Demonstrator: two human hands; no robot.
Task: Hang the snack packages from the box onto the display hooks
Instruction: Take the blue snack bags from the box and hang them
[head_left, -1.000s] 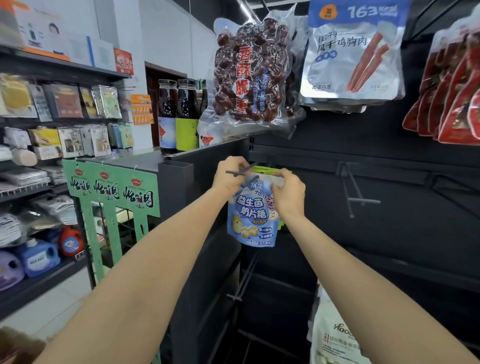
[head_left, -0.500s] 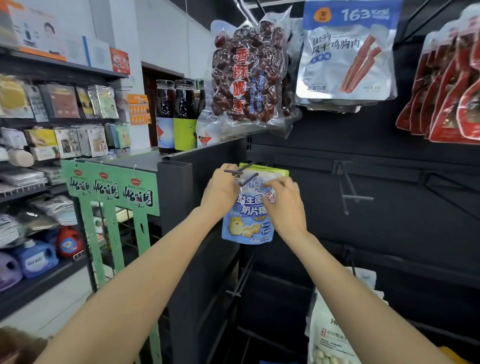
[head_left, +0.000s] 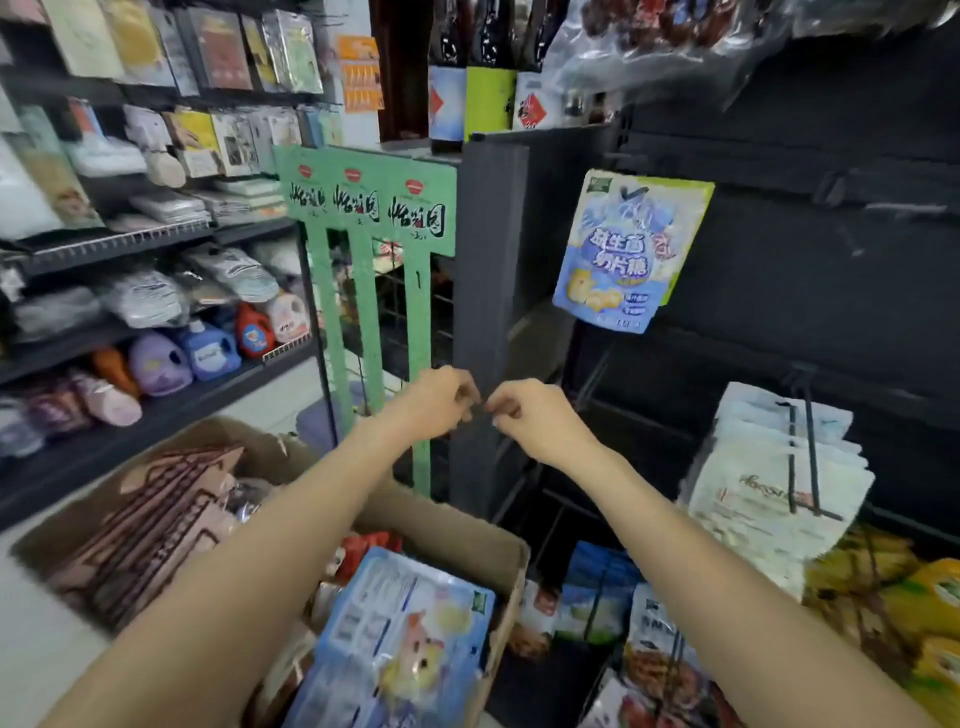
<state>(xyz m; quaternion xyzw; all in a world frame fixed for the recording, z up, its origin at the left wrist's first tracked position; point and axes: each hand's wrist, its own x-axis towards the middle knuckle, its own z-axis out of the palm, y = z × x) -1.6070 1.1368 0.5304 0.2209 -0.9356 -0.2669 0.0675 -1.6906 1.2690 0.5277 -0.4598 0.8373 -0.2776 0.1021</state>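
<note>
A blue snack pouch (head_left: 626, 249) with a green top edge hangs by itself on a hook of the black display panel, upper centre right. Both my hands are well below it, in front of the dark corner post. My left hand (head_left: 434, 402) and my right hand (head_left: 530, 418) hang close together with loosely curled fingers and hold nothing. The cardboard box (head_left: 457, 525) stands below my arms with several snack packs in it, a blue pack (head_left: 400, 644) on top.
White pouches (head_left: 769, 483) hang on a lower hook at the right, with yellow and blue packs beneath. A green cardboard stand (head_left: 363, 218) is left of the dark post (head_left: 488, 312). Shelves with detergent bottles (head_left: 208, 348) run along the left.
Both hands let go of the blue pouch, which now hangs on the hook, and dropped down. The view tilted down, bringing the box into sight.
</note>
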